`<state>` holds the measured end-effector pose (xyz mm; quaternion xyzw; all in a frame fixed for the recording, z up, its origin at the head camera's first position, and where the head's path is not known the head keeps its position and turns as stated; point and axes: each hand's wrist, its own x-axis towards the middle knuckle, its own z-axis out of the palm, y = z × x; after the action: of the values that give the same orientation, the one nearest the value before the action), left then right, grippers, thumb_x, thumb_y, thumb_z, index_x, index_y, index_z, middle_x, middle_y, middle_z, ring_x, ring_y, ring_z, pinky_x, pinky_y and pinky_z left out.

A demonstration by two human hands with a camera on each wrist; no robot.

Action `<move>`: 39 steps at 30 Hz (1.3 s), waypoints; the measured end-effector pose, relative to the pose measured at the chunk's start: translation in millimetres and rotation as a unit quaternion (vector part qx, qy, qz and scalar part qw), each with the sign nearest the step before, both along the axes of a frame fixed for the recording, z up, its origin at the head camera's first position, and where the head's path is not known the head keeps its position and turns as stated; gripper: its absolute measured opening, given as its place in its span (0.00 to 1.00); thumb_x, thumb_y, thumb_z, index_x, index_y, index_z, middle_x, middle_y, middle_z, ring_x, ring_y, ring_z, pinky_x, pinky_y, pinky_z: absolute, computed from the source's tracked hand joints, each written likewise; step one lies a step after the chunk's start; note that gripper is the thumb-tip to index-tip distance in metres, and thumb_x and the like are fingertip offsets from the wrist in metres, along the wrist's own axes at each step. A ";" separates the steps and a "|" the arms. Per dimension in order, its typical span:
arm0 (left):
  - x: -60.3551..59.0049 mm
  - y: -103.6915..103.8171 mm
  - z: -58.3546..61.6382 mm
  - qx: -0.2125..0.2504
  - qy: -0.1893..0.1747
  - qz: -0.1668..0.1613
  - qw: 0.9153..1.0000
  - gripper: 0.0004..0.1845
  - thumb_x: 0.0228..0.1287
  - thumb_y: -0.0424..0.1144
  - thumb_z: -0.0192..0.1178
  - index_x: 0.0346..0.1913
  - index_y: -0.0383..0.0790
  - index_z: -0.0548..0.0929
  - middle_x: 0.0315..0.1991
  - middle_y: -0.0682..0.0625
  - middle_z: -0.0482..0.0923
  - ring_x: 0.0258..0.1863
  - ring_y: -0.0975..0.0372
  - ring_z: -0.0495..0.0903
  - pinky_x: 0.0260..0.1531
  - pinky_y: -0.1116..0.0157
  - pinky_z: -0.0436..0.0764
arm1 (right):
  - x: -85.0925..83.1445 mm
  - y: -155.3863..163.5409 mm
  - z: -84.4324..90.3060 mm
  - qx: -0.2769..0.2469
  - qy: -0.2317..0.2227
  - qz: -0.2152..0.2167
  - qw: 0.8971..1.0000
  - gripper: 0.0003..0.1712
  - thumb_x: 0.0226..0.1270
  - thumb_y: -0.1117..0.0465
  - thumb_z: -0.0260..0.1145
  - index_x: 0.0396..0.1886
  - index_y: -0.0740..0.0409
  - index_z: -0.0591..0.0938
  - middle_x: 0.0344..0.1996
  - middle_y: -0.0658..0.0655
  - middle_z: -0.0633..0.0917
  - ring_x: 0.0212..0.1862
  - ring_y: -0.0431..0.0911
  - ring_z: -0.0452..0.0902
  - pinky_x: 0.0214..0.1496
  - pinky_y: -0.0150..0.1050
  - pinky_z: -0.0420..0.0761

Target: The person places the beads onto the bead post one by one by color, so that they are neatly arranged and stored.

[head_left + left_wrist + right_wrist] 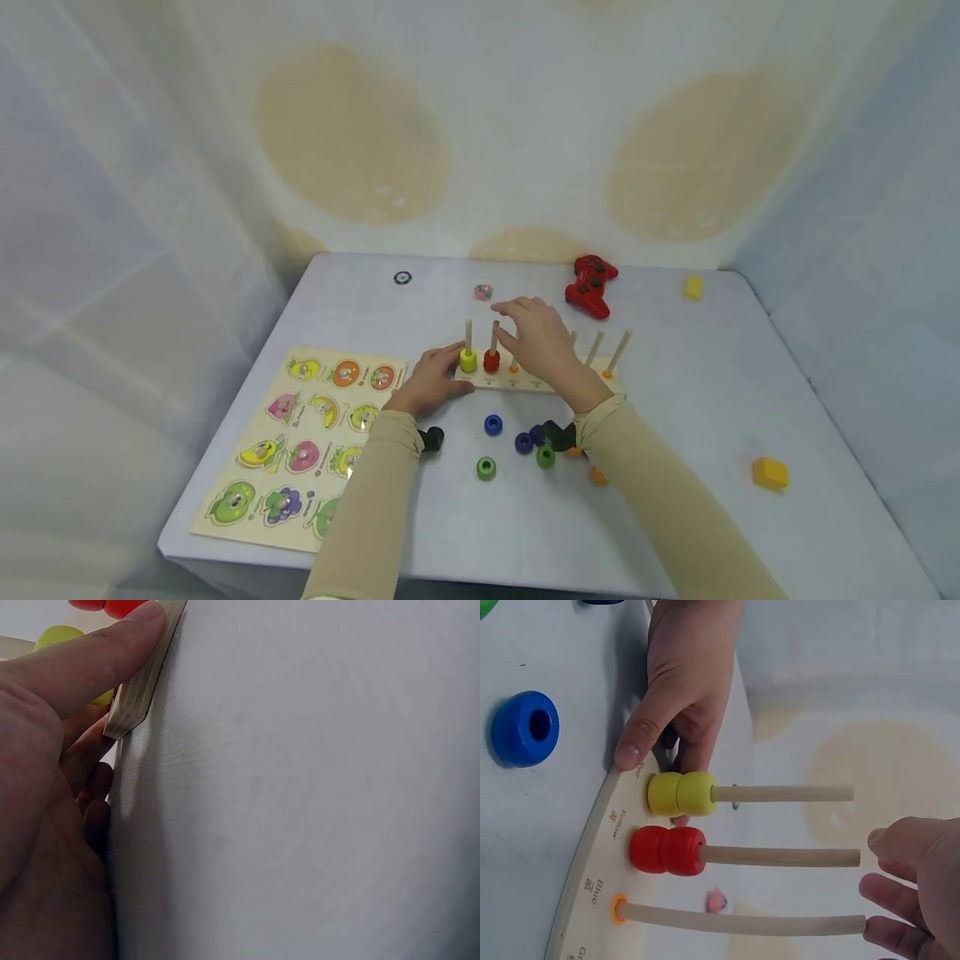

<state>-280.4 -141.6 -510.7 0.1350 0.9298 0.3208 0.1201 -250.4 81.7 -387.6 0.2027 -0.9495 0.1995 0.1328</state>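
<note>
My left hand (429, 382) grips the left end of a wooden peg board (592, 859), thumb on its front edge and fingers behind. Two yellow beads (681, 794) are stacked on the first peg, two red beads (667, 850) on the second. The third peg (742, 922), labelled Blue, carries only a thin orange ring (619, 909) at its base. Beside the upper ends of the red and blue pegs is my right hand (542, 342), fingers loosely bent, no bead visible in it. It hides part of the board in the head view.
Loose blue beads (492, 425), green beads (486, 468) and orange beads (598, 476) lie before the board. A fruit puzzle (300, 433) is at left. Behind are a red game controller (591, 286), a small pink piece (482, 292) and a round disc (402, 277). Yellow blocks (770, 473) lie right.
</note>
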 end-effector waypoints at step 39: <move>1.8 2.8 -5.8 0.014 0.003 0.000 1.000 0.43 0.63 0.52 0.71 0.79 0.55 0.64 0.81 0.59 0.57 0.81 0.48 0.51 0.79 0.42 0.55 | 41.8 56.9 -62.0 -0.054 0.043 0.034 0.997 0.21 0.63 0.58 0.76 0.54 0.55 0.83 0.49 0.54 0.88 0.54 0.51 0.82 0.60 0.51 0.83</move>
<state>-278.5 -138.8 -516.5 0.1380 0.9254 0.3336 0.1155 -208.6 138.5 -449.6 0.2359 -0.9232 0.2458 0.1778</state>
